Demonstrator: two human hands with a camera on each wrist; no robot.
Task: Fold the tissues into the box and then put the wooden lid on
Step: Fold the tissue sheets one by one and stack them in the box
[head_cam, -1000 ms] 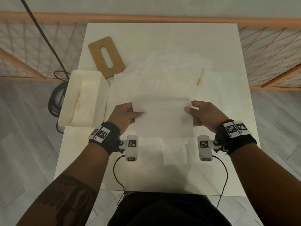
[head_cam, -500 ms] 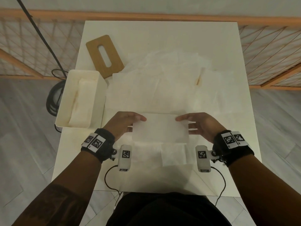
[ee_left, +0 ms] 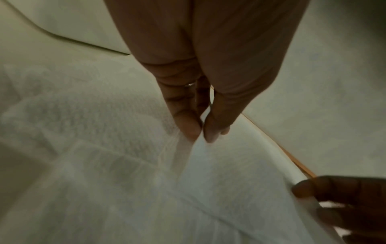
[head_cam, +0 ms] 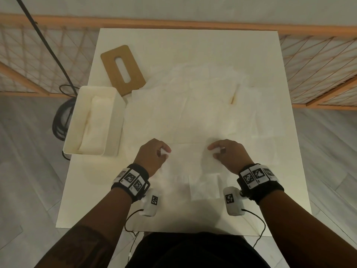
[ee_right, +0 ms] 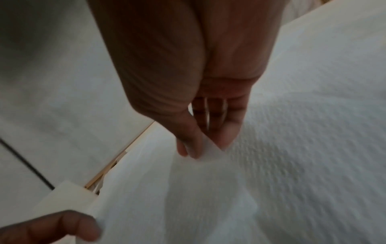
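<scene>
A second ago I was holding the tissue up higher and wider; now I am bringing it down toward me, and it is looking folded over and smaller. That means this fold is almost done, I think.

My left hand (head_cam: pixel 152 156) is pinching the left end of the folded tissue (head_cam: pixel 188 157) between thumb and fingers (ee_left: pixel 189 127). My right hand (head_cam: pixel 229 156) is pinching the right end the same way, and the thin white paper is poking out between its fingertips (ee_right: pixel 189 147). Both hands are gripping the tissue, not letting go.

The tissue is lying low over the table (head_cam: pixel 193 43), right in front of me. Under it and out toward 12 o'clock, more loose tissues (head_cam: pixel 193 105) are spreading in a big soft pile. One small piece (head_cam: pixel 204 188) is sitting closer to me, at about 6 o'clock from my hands.

The white box (head_cam: pixel 94 120) is waiting at about 10 o'clock from my left hand, near the table's left edge, with some folded tissues already lying inside it. The wooden lid (head_cam: pixel 122 69) with the long slot is lying flat beyond the box, at about 11 o'clock, not on the box yet.

I am guessing the next thing is carrying this folded tissue over to the box. Lots of tissues are still waiting.
</scene>
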